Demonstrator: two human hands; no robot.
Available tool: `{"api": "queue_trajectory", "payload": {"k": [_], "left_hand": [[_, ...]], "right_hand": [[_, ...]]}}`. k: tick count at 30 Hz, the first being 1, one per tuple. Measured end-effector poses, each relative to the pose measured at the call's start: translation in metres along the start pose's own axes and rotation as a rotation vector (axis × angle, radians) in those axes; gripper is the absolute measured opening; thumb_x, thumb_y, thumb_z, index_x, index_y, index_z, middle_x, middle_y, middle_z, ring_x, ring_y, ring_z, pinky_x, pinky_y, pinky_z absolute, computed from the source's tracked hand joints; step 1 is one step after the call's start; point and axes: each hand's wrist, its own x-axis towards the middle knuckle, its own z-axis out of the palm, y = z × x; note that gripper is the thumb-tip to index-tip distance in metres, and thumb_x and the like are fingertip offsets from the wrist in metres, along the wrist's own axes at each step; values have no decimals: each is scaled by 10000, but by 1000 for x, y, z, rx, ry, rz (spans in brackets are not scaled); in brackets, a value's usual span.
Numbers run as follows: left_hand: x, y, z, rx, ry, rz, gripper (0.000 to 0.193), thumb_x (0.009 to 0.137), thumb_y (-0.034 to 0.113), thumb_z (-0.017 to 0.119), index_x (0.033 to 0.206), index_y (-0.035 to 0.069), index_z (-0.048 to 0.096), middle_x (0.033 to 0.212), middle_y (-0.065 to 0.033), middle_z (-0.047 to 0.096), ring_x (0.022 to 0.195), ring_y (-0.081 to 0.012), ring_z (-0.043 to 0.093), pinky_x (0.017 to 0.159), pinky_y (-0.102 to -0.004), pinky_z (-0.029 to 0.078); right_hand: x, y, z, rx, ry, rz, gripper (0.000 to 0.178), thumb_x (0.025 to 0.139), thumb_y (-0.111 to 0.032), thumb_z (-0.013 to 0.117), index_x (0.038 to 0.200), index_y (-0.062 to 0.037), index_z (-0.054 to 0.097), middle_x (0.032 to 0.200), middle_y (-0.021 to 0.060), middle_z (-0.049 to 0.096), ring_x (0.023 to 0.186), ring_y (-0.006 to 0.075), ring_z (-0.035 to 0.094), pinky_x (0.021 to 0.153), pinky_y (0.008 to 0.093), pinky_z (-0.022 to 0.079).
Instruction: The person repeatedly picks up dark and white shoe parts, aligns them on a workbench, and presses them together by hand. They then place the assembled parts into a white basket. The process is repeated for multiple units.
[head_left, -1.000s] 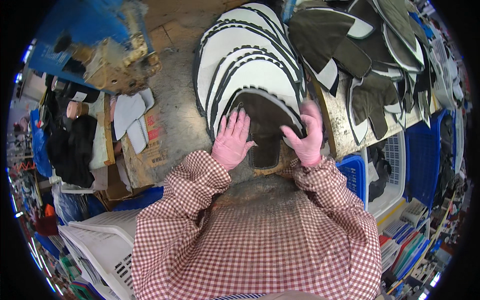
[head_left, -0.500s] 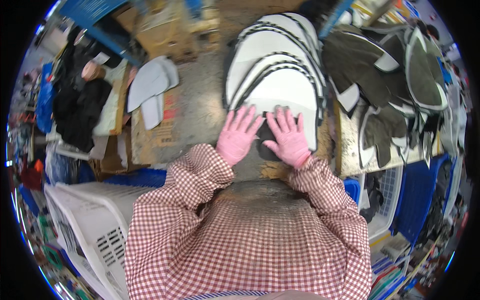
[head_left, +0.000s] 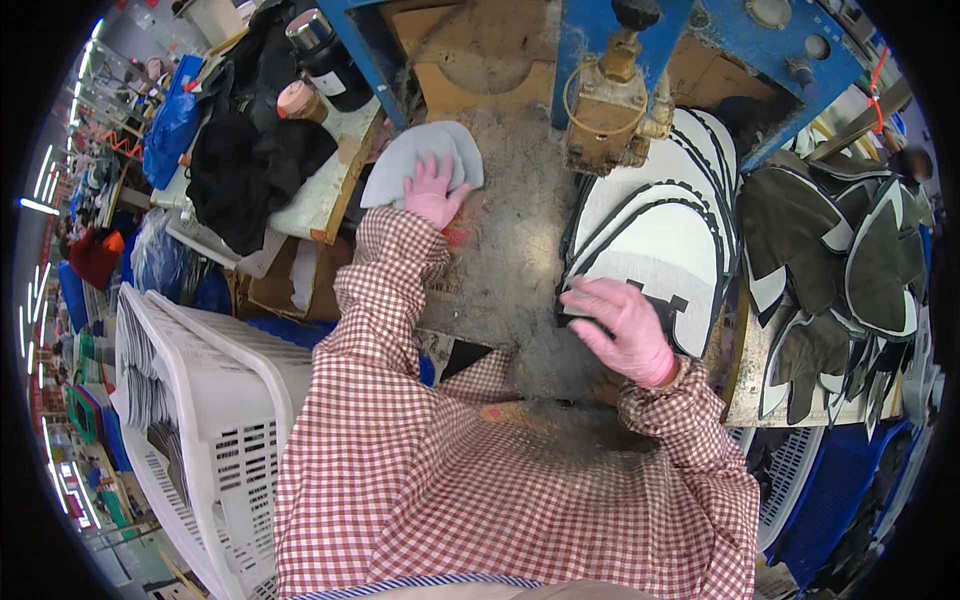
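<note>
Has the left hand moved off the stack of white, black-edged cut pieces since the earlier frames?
Yes. The left hand has left the stack of white pieces and gone left, onto a grey piece; the right hand stays on the stack.

Dusty workbench [head_left: 520,240] w/ blue machine frame [head_left: 590,40], white crate [head_left: 190,400] left.

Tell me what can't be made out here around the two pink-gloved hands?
- Head view: the part of the grey cut piece beneath the left hand is covered.
- Lower sheets in the white stack show only their black edges; the right hand hides one corner.
- The contents of the white basket are too small and screened by its wall.
</note>
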Motion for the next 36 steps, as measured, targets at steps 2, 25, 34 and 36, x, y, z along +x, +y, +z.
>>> {"api": "queue_trajectory", "payload": {"k": [2, 25, 34, 36], "left_hand": [[1, 1, 0, -878, 132, -315, 599, 1029, 483, 453, 1383, 6, 528, 1357, -203, 582, 1254, -328, 546, 1080, -412, 420], [-183, 69, -188, -1474, 81, 839, 222, 827, 164, 774, 1013, 45, 750, 882, -78, 723, 802, -181, 681, 721, -290, 525], [-147, 29, -220, -1295, -239, 72, 152, 947, 68, 647, 1054, -31, 693, 956, -92, 728, 807, -151, 671, 758, -301, 544], [-147, 27, -231, -1099, -279, -91, 165, 927, 120, 681, 1020, -17, 691, 926, -107, 730, 736, -213, 703, 702, -336, 565]], "right_hand": [[15, -9, 3, 174, -131, -27, 289, 914, -240, 682, 1112, -31, 707, 1169, 147, 688, 975, 327, 685, 824, 394, 559], [114, -86, 101, 1092, -238, 199, 526, 987, -474, 585, 1115, 25, 692, 1000, 173, 724, 935, 264, 680, 890, 349, 521], [130, -50, 35, -43, 349, 393, 321, 855, -273, 760, 1101, -74, 703, 1094, 137, 673, 1096, 327, 608, 975, 375, 490], [119, -65, 20, 521, 199, 409, 398, 898, -233, 743, 1242, -51, 660, 1218, 110, 666, 1190, 240, 584, 1060, 330, 445]]}}
